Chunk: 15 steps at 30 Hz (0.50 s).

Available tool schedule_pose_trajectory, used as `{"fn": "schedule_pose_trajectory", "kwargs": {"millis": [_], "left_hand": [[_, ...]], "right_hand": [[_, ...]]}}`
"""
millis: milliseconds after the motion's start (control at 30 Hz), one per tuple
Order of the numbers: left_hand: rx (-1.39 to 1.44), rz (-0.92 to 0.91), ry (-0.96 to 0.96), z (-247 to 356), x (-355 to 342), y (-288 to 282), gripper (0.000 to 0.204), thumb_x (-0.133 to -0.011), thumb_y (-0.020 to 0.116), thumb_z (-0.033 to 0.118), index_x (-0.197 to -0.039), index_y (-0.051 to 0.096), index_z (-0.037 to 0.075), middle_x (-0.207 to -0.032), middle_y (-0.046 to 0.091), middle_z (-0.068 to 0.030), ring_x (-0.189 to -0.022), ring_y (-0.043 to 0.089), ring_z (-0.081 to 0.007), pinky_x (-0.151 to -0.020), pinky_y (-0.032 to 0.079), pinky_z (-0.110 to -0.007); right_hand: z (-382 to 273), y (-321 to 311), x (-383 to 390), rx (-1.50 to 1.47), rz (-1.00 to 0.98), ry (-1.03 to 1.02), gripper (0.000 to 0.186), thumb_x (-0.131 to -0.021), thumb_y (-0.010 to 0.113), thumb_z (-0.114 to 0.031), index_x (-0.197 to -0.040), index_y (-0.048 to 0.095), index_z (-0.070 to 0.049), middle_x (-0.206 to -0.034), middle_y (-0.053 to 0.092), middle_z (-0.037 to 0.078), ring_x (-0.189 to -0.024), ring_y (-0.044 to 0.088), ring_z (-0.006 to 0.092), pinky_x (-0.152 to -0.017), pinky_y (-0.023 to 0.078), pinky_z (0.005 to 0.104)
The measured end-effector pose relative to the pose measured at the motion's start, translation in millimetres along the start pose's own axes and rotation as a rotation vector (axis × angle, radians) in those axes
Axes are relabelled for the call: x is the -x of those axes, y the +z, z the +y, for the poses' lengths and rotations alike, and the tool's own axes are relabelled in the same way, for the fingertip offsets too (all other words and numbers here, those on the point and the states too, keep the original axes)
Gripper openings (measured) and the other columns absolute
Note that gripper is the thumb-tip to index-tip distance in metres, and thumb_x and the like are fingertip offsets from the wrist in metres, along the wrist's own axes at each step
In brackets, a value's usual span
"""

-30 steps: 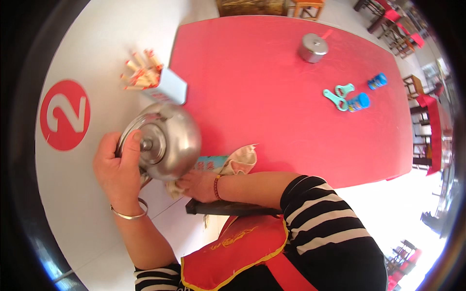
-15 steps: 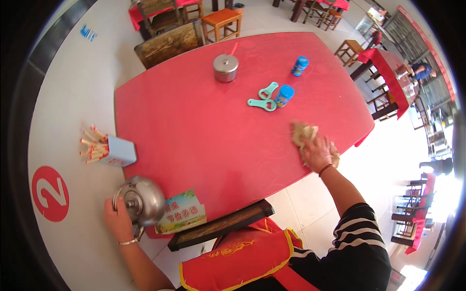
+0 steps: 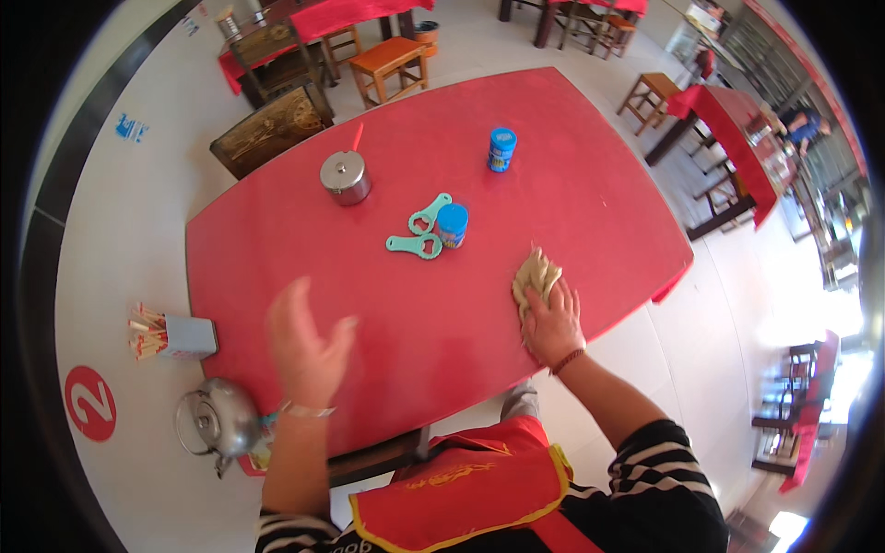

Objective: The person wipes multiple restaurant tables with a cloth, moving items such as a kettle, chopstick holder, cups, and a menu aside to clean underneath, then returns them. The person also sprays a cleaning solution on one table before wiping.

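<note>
My right hand (image 3: 553, 324) presses a crumpled tan cloth (image 3: 535, 278) onto the red tabletop (image 3: 369, 286), near its right front edge. My left hand (image 3: 309, 346) is raised over the left front of the table, thumb apart from the fingers and holding nothing. To its left, a steel kettle (image 3: 227, 419) rests at the table's corner with its handle tipped toward the wall. Two teal bottle openers (image 3: 417, 245) lie mid-table against a blue canister (image 3: 453, 224). Farther back are a second blue canister (image 3: 501, 150) and a lidded steel pot (image 3: 347, 177) with a red handle sticking up.
A pale box of wrapped chopsticks (image 3: 189, 336) stands at the left edge by the wall. One wooden chair (image 3: 277, 129) is pushed against the far left side; another chair (image 3: 378, 456) is in front of me. Stools and red-covered tables (image 3: 728, 138) stand beyond.
My left hand has let go of the kettle's handle and moved right over the table. The right hand, with the cloth, has shifted slightly left. The whole view has shifted too.
</note>
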State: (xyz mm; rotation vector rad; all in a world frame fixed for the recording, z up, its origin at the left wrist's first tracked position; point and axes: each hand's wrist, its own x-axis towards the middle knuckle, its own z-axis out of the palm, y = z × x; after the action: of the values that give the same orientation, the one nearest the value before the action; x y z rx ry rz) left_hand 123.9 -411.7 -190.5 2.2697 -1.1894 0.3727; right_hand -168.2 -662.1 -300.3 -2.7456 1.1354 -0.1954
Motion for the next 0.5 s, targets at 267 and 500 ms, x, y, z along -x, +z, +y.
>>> {"fn": "schedule_pose_trajectory", "kwargs": {"millis": [267, 500], "left_hand": [[0.439, -0.002, -0.537, 142, -83, 206, 0.096, -0.069, 0.091, 0.022, -0.145, 0.039, -0.005, -0.137, 0.054, -0.0261, -0.126, 0.053, -0.0432, -0.107, 0.045, -0.048], [0.34, 0.232, -0.64, 136, -72, 223, 0.069, -0.077, 0.086, 0.02, -0.133, 0.051, 0.003, -0.117, 0.064, -0.0215, -0.104, 0.066, -0.0368, -0.091, 0.054, -0.044]], "right_hand": [[171, -34, -142, 0.223, -0.11, 0.046, 0.055, -0.098, 0.057, -0.03, -0.151, 0.048, -0.019, -0.148, 0.051, 0.019, -0.137, 0.048, 0.0396, -0.119, 0.03, 0.0579], [330, -19, -214, 0.129, 0.19, 0.318, 0.046, -0.1, 0.052, -0.024, -0.145, 0.058, -0.019, -0.149, 0.05, 0.02, -0.135, 0.048, 0.0404, -0.113, 0.039, 0.0494]]}}
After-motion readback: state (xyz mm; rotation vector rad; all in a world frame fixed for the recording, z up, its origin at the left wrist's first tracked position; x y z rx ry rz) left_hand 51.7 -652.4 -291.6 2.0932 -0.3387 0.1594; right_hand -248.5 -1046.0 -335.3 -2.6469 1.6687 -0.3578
